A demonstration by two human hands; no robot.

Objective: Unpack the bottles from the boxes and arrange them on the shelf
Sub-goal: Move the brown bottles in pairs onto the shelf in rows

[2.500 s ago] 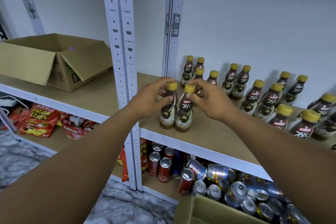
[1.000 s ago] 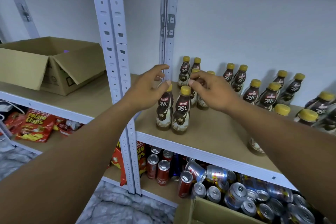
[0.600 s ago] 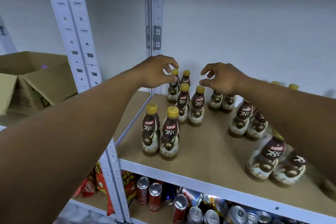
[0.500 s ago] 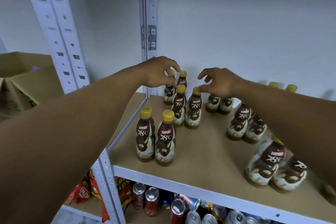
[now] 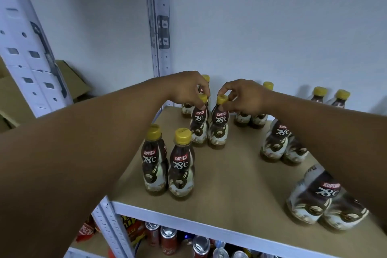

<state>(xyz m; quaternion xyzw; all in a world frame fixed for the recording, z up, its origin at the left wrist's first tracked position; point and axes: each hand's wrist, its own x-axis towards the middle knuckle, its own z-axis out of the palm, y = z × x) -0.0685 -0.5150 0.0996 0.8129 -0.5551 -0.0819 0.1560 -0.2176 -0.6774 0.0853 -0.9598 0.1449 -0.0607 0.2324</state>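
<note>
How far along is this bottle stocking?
Done: pairs of bottles stand on the shelf, the front pair nearest. In hand: left hand pinches the left bottle by its cap, right hand the right bottle. Left: unclear; the box hides its inside.

Below the front edge of the shelf (image 5: 209, 228), drink cans (image 5: 167, 241) stand packed close together on the level beneath, red ones to the left and silver tops to the right. Red snack packets (image 5: 134, 231) lie on either side of a perforated white upright (image 5: 111, 228). A plain pale wall (image 5: 272, 27) runs behind.
</note>
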